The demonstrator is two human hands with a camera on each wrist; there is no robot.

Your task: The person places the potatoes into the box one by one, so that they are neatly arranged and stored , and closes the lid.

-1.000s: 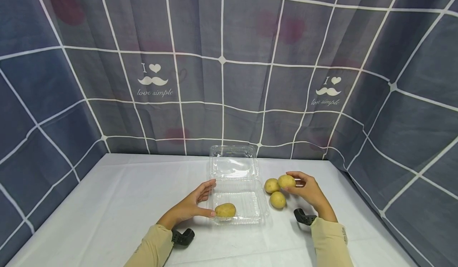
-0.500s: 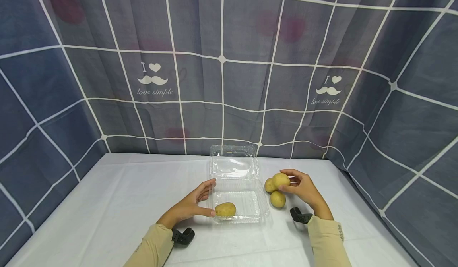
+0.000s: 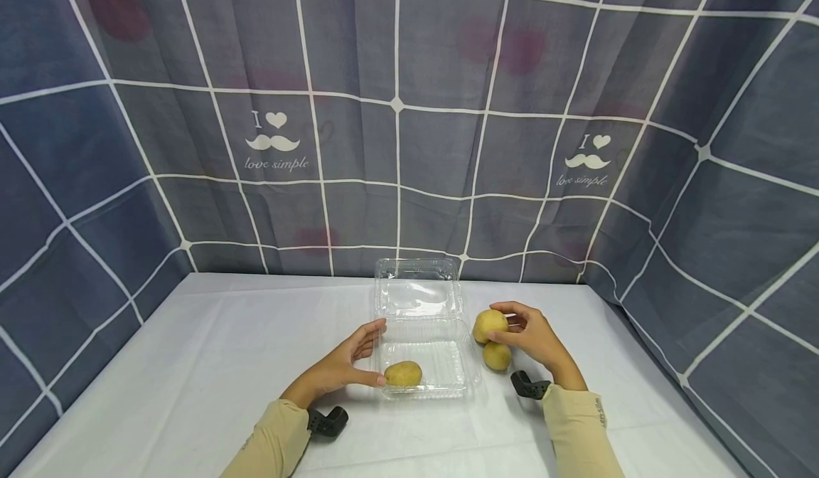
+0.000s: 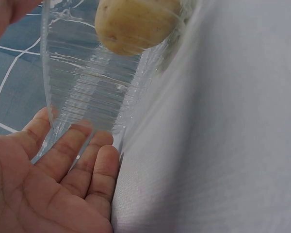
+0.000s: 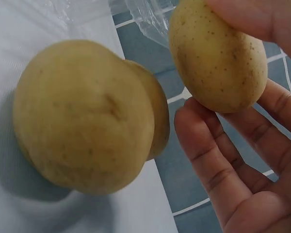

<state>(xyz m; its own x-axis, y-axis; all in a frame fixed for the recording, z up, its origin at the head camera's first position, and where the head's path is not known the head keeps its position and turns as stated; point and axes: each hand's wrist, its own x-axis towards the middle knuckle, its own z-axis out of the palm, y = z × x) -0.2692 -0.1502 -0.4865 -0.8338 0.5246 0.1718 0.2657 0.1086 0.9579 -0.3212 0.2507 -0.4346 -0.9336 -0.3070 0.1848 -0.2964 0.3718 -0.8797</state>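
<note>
Gripping a potato (image 3: 491, 321) just right of the clamshell's rim (image 3: 476, 364)

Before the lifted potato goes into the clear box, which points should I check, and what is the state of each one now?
1. Right hand grips a yellow-brown potato: ok.
2. Clear plastic hinged box lies open, lid back: ok.
3. Left hand rests against the box's side: ok.
4. Free room in the tray beside the potato inside: ok.
5. Two remaining potatoes lie on the white tablecloth, apart from the box: ok.
6. Firmness of the grip: cannot tell.
</note>
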